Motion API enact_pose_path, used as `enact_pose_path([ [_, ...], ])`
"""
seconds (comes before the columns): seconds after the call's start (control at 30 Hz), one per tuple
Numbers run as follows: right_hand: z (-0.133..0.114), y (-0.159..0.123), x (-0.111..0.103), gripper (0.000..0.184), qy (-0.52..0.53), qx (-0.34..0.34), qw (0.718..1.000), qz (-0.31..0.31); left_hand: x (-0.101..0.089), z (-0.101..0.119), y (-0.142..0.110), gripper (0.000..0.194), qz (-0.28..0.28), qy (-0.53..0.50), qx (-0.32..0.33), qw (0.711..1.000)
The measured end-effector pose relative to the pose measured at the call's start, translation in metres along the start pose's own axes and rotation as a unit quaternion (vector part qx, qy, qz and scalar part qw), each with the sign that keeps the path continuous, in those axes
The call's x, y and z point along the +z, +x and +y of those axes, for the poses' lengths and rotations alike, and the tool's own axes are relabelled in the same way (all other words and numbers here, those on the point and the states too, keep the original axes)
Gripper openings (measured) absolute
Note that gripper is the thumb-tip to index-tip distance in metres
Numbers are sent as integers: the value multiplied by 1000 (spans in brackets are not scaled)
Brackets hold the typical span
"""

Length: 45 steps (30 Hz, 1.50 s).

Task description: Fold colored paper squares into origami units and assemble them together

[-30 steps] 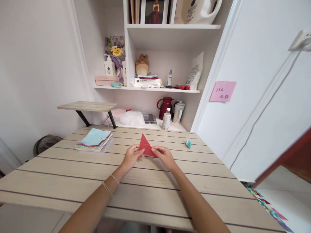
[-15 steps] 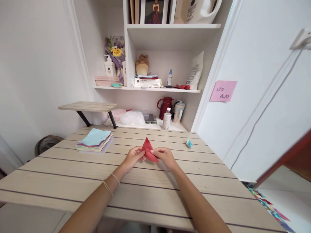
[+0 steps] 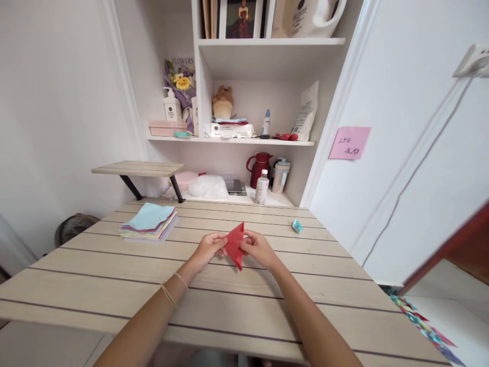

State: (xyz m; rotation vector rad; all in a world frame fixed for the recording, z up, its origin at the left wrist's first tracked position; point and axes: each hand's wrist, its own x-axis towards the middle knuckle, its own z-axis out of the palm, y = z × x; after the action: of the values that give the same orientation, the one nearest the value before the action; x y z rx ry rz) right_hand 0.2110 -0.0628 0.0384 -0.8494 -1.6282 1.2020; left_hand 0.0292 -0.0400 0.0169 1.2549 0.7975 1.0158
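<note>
A red sheet of origami paper [image 3: 235,245], folded into a triangle-like shape, is held up just above the table between both hands. My left hand [image 3: 209,247] pinches its left corner, thumb on top. On the other side, my right hand [image 3: 259,248] grips the right edge between thumb and fingers. The fingers behind the paper are partly hidden. To the right lies a small folded light-blue paper piece [image 3: 297,226]. A stack of coloured paper sheets [image 3: 148,224], light blue on top, lies to the left.
The slatted wooden table [image 3: 183,316] carries a small raised shelf [image 3: 137,168] at its back left. Behind stand a bottle [image 3: 262,187], a dark red jug [image 3: 260,171] and a patterned cup [image 3: 281,176]. A pink note [image 3: 349,143] sticks to the right wall.
The red paper has turned in my hands: its upper point has swung right and its lower point now faces down. My right fingers have shifted up along its edge.
</note>
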Motion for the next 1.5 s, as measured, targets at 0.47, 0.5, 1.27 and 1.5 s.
enact_pose_path([
  [0.47,10,3,-4,36,-251,-175,952,4,1,6,-8,32,-52,-66,-80,993],
  [0.5,9,2,-5,33,-232,-157,960,-4,0,6,-7,33,-48,-54,-72,995],
  [1.27,16,8,-15,31,31,-17,991,130,1,11,-5,33,37,67,80,994],
  [1.5,16,7,-10,28,41,-31,993,104,4,6,-2,33,47,23,101,994],
])
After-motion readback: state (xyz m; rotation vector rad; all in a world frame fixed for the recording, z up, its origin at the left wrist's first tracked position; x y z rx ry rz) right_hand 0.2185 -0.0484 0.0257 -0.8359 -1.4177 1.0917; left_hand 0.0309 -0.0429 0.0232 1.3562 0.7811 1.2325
